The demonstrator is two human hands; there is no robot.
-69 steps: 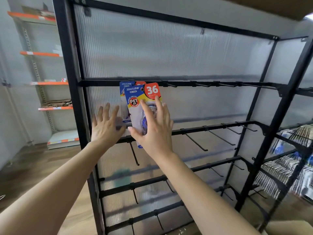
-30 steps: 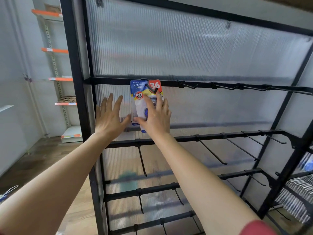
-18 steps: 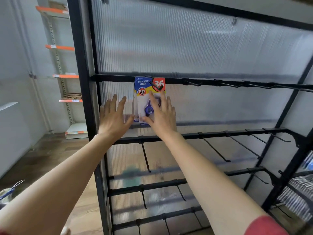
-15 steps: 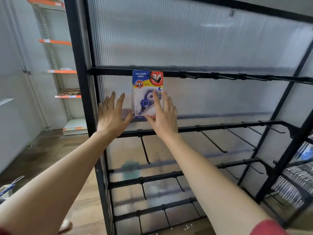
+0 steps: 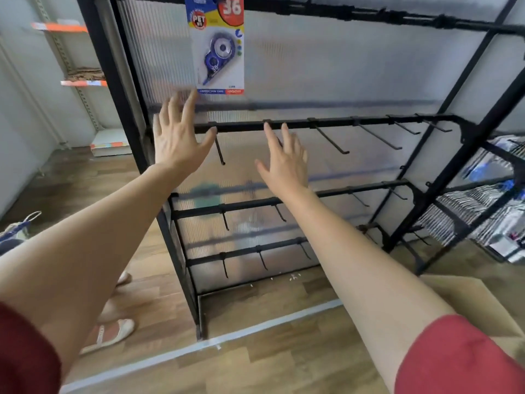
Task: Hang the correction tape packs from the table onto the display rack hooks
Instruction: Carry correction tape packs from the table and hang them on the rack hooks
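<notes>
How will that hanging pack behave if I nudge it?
It will likely swing: the pack hangs only by its top from the top bar. It is probably light and fairly stiff, being a flat card with a small blister. The clear blister may be slick.

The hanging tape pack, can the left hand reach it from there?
Probably yes: the left hand is open just below the tape pack, fingertips close to its bottom corner, and nothing stands between them.
</notes>
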